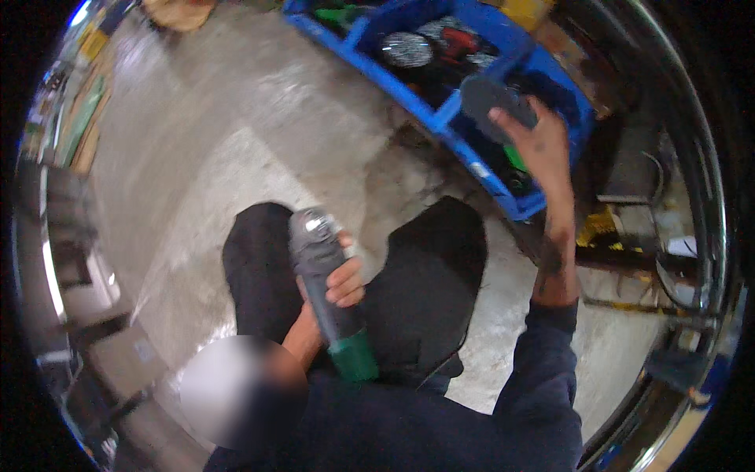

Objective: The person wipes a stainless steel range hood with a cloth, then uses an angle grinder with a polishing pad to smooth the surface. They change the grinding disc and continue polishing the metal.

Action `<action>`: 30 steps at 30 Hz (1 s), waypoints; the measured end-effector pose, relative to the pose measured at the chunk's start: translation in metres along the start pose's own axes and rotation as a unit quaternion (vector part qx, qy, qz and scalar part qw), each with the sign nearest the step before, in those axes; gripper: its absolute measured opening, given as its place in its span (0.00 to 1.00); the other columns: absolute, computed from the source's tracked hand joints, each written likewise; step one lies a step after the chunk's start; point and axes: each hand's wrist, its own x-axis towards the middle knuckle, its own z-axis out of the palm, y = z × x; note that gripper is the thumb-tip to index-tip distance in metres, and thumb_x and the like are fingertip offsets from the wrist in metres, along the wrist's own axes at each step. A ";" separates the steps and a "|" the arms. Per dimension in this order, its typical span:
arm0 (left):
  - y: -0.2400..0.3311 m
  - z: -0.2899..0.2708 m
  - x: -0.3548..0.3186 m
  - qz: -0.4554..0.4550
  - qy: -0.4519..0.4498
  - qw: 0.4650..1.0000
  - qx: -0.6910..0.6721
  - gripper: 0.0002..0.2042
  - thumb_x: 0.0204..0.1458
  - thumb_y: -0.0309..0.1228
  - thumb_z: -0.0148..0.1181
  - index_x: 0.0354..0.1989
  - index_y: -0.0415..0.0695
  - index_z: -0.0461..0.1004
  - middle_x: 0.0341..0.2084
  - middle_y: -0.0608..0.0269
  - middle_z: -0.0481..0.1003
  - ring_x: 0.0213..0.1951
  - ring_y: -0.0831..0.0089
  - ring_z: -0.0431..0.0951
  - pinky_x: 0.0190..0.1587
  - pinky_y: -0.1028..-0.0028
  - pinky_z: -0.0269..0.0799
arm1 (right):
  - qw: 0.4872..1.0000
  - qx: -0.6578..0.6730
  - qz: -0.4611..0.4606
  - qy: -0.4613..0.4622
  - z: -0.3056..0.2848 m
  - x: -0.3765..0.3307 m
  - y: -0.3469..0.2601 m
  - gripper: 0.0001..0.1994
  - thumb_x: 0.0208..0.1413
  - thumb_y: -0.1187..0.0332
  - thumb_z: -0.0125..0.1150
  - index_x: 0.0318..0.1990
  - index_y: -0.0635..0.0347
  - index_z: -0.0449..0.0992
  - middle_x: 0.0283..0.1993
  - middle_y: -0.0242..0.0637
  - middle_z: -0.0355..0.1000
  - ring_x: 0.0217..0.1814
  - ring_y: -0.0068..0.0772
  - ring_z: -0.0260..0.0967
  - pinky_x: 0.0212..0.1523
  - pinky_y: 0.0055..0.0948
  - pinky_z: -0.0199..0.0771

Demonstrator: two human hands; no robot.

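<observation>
My left hand (346,281) is wrapped round the dark grey body of an angle grinder (333,313), held above my lap. Its silver metal head points away from me, and its green end is towards my body. At the upper right my right hand (544,149) grips a dark grey round disc (481,101), thumb on top and the other fingers partly hidden. This disc is over the near side of a blue divided bin (421,101). Slight blur hides the disc's finer surface.
Inside the bin lie a shiny round piece (407,49), a red and black tool (458,45) and green items. A metal rack (629,185) with a yellow object stands right of it. Cardboard boxes (124,358) are at the lower left. Concrete floor (197,141) spreads ahead.
</observation>
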 end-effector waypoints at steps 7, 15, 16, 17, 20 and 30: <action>-0.012 -0.015 0.006 -0.011 0.049 0.996 -0.069 0.34 0.56 0.65 0.53 0.56 0.46 0.70 0.27 0.61 0.68 0.26 0.69 0.71 0.32 0.67 0.68 | 0.905 -0.028 -0.418 0.075 0.088 -0.128 -0.117 0.19 0.36 0.77 0.73 0.41 0.58 0.79 0.41 0.38 0.78 0.35 0.39 0.74 0.35 0.33 0.74; -0.008 -0.015 0.014 -0.042 0.014 0.997 -0.060 0.41 0.54 0.74 0.49 0.53 0.45 0.72 0.28 0.60 0.68 0.27 0.69 0.70 0.34 0.67 0.69 | 0.942 0.324 0.010 -0.088 0.063 -0.140 -0.154 0.14 0.60 0.64 0.71 0.49 0.62 0.81 0.44 0.37 0.81 0.39 0.25 0.77 0.41 0.26 0.76; -0.006 -0.021 0.016 -0.049 -0.008 0.997 -0.060 0.41 0.53 0.74 0.51 0.53 0.43 0.72 0.28 0.60 0.68 0.27 0.69 0.71 0.34 0.67 0.69 | 0.872 0.458 0.099 -0.139 0.051 -0.127 -0.164 0.16 0.62 0.63 0.71 0.51 0.65 0.80 0.45 0.35 0.81 0.45 0.25 0.77 0.48 0.28 0.76; -0.004 -0.025 0.015 -0.050 -0.013 0.997 -0.055 0.41 0.52 0.73 0.52 0.52 0.42 0.72 0.28 0.60 0.68 0.27 0.69 0.71 0.33 0.67 0.69 | 0.824 0.514 0.150 -0.187 0.053 -0.120 -0.156 0.19 0.60 0.63 0.72 0.53 0.67 0.80 0.48 0.36 0.81 0.46 0.26 0.77 0.54 0.29 0.74; -0.006 -0.024 0.011 -0.043 0.014 0.998 -0.038 0.38 0.51 0.70 0.56 0.46 0.40 0.72 0.28 0.62 0.69 0.26 0.71 0.71 0.32 0.68 0.69 | 0.760 0.520 0.232 -0.314 0.074 -0.120 -0.142 0.22 0.57 0.58 0.76 0.52 0.66 0.80 0.49 0.37 0.81 0.52 0.26 0.75 0.59 0.31 0.70; -0.001 -0.041 -0.002 -0.066 -0.010 0.996 -0.050 0.29 0.55 0.60 0.54 0.39 0.40 0.73 0.26 0.63 0.70 0.25 0.71 0.72 0.31 0.70 0.68 | 0.741 0.532 0.253 -0.322 0.093 -0.129 -0.143 0.30 0.55 0.57 0.78 0.59 0.65 0.73 0.54 0.41 0.77 0.57 0.34 0.73 0.64 0.38 0.69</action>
